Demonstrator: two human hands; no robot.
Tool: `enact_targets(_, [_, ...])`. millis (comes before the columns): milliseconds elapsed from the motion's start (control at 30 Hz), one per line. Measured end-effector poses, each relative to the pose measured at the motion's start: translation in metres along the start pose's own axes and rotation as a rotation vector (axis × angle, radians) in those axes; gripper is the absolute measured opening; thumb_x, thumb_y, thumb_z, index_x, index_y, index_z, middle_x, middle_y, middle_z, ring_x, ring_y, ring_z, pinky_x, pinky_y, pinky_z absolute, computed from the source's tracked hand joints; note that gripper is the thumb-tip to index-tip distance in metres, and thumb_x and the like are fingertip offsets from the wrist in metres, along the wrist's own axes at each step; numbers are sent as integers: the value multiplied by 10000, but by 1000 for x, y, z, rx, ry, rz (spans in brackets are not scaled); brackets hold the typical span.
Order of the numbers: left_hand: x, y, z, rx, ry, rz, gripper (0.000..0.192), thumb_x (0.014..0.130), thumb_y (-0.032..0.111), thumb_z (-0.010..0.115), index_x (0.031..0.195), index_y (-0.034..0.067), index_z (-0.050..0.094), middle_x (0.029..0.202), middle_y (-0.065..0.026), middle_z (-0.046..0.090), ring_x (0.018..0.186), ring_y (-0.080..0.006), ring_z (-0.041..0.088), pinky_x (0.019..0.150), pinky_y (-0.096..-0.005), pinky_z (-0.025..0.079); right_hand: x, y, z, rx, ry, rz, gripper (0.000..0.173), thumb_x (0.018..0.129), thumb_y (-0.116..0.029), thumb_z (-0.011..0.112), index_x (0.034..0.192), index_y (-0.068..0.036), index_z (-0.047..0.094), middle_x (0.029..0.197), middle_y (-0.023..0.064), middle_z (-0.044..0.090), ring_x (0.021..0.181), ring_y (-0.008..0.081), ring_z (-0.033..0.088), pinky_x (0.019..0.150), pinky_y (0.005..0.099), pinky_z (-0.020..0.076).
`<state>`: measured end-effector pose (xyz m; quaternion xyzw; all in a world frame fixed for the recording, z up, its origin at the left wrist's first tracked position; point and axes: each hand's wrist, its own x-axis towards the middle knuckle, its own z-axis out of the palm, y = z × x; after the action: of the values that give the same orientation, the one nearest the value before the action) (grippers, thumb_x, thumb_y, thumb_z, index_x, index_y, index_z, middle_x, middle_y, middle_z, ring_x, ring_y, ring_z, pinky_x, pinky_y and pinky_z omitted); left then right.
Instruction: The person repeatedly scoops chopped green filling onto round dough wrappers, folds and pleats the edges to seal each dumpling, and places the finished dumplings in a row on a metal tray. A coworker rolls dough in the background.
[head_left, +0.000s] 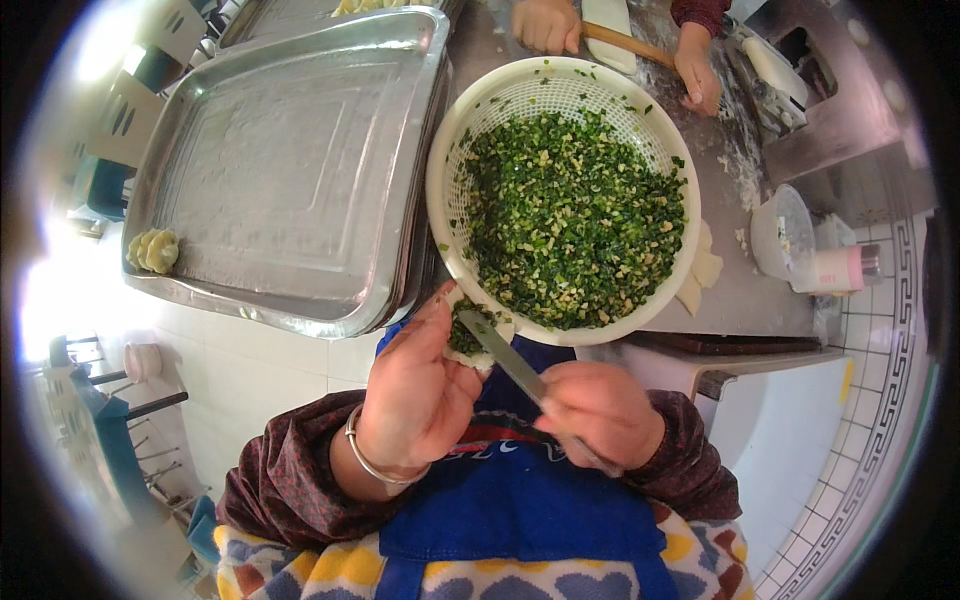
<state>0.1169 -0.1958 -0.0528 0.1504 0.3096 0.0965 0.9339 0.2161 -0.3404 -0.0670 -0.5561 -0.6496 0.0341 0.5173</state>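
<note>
My left hand (420, 382) cradles a dough wrapper (474, 360) just below the basket rim. Chopped green filling (466, 330) lies on the wrapper. My right hand (600, 412) grips a flat metal spatula (517, 371), whose tip presses on that filling. Before me stands a white plastic colander basket (437, 172) holding a large heap of chopped greens with pale yellow bits (577, 217). To its left, a metal tray (247, 165) on top of a stack bears a pleated dumpling or two (154, 251) in its near left corner.
Across the table a co-worker's hands (547, 26) hold a wooden rolling pin (630, 43) over a dough strip (611, 37). Dough pieces (701, 274) lie by the basket's right side. A plastic tub (781, 231) and a pink-and-white bottle (836, 270) stand at the right.
</note>
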Motion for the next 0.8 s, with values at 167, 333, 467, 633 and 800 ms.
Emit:
enact_targets(167, [0,-1,0,16,11,15,368,944,213,253,1212,1,388,1181,-114,483,1076,-219,473,951,-345,362,-6,-2,-2,-53,-78,-19,308,642,24,685,907,34,529,836,141,553,691,291,584,602,357,510])
enact_targets(333, [0,-2,-3,13,-38,35,366,943,200,251,1221,0,379,1182,-115,484,1079,-209,474,948,-335,368,-10,-7,-4,-71,77,89,275,631,57,655,870,23,524,811,143,549,654,288,576,542,354,495])
enact_targets(467, [2,-3,-12,19,-9,16,351,943,178,263,1221,-11,364,1151,-122,499,1031,-218,508,879,-304,413,-2,-9,-2,-34,79,47,255,650,33,656,870,17,528,771,112,541,658,269,565,561,348,478])
enact_targets(633, [1,3,-28,-8,-56,20,353,945,199,273,1208,-15,373,1119,-111,518,986,-206,530,836,-295,442,22,8,-3,-436,50,159,209,700,-67,653,856,11,538,825,100,539,688,255,545,616,309,444])
enact_targets(800, [-28,21,-25,-105,-31,-123,421,926,363,278,1218,74,372,1223,-216,407,1085,-333,470,868,-451,441,32,18,2,-464,-239,170,513,688,-412,634,966,10,545,947,140,529,832,290,510,727,356,405])
